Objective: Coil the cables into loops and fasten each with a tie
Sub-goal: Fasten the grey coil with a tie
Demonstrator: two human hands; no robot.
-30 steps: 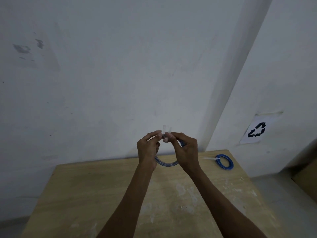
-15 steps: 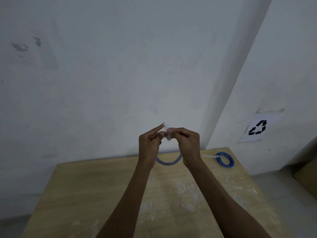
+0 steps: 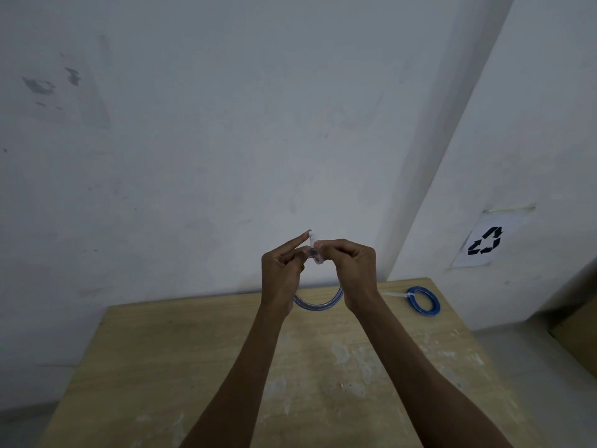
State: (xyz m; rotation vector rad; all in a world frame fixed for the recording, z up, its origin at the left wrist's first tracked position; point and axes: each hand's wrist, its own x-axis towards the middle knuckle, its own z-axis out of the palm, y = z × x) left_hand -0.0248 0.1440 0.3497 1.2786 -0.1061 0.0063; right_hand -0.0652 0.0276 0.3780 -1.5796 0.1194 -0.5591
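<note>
Both hands sit a bit higher vs 1 sec ago, and the two white stubs that stuck up btwn the fingertips then now read as one strip. Vs half a sec ago, almost nothing has shifted.

Left hand (image 3: pixel 282 273) and right hand (image 3: pixel 352 270) are raised in front of the wall (image 3: pixel 226 156), above the far part of the table (image 3: pixel 161 367). Their fingertips meet at the top of the blue cable coil (image 3: pixel 318 304). Only the coil's lower arc shows, hanging btwn the two wrists and clear of the tabletop; the rest is hidden behind the hands.

White tie (image 3: pixel 314 248) stands roughly upright where the hands meet, w/ its top end poking above the fingers. Right hand: thumb and curled fingers pinch the tie from the right side. Left hand: index finger straight, tip touching the tie near its top. Its thumb and other fingers are curled in, prob. pinching the coil's top just under the tie, but that spot is small and blurred.

Second coil (image 3: pixel 424 300), also blue, lies flat at the table's far right corner, well apart from the hands. A white tie tail (image 3: pixel 392 294) sticks out to its left along the wood. Recycling sign (image 3: pixel 484 242) is stuck on the side wall (image 3: pixel 533 124), above that corner.
</note>
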